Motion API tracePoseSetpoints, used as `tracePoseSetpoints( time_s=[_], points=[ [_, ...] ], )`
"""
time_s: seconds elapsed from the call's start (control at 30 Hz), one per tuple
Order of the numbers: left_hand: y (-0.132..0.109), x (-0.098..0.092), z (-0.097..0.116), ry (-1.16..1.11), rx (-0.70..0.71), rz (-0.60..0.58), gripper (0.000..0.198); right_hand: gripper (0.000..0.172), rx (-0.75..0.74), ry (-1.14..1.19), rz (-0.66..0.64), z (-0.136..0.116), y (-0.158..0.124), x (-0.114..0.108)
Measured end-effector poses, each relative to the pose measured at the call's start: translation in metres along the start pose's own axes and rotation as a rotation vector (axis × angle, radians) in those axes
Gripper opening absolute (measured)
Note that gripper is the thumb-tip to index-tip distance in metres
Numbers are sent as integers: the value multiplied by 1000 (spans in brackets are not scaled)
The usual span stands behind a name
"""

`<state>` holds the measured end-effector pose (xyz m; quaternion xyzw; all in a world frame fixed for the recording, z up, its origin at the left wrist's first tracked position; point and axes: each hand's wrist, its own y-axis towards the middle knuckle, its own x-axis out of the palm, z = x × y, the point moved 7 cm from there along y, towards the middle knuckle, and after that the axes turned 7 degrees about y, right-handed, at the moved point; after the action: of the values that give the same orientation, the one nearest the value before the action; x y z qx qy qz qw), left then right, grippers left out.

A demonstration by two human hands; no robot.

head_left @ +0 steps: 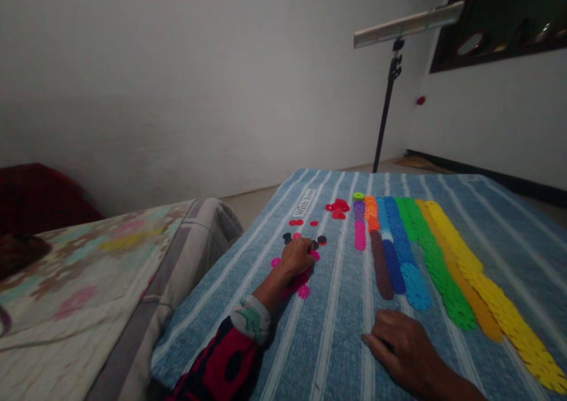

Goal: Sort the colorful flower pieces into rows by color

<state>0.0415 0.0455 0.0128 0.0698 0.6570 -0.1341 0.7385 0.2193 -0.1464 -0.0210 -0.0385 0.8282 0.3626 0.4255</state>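
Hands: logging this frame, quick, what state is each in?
Left hand: curled over the pink discs; whether it grips any cannot be told.
Right hand: open, palm down on the striped towel, holding nothing.

The left hand (297, 256) reaches forward, fingers (306, 248) curled; the right hand (401, 345) lies flat.

Behind the left hand (297, 256) sits a pale knitted cuff (253, 319) patterned in green, perhaps with red flecks, though dim light blurs it; the sleeve (224, 365) beyond is deep pink-red with large dark spots. Behind the right hand (401, 345) the forearm is bare
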Motion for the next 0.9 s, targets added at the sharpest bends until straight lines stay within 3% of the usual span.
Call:
tracePoseSetpoints(
  time_s=[0.1, 0.23, 0.43, 0.63, 0.9],
  points=[
    [0, -1, 2, -75, 25, 5, 4, 37, 17, -4, -15, 2, -1, 3],
    [6, 2, 10, -246, 64, 49, 11, 36, 31, 1, -37, 2, -1, 5],
    [31, 17, 50, -474, 105, 71, 9, 37, 12, -12, -33, 0, 1, 3],
    [49, 24, 92, -462, 107, 75, 9, 35, 29, 4, -37, 2, 2, 2],
    [50, 26, 106, -361, 216, 135, 14, 34, 16, 33, 10, 1, 3, -1]
  ],
)
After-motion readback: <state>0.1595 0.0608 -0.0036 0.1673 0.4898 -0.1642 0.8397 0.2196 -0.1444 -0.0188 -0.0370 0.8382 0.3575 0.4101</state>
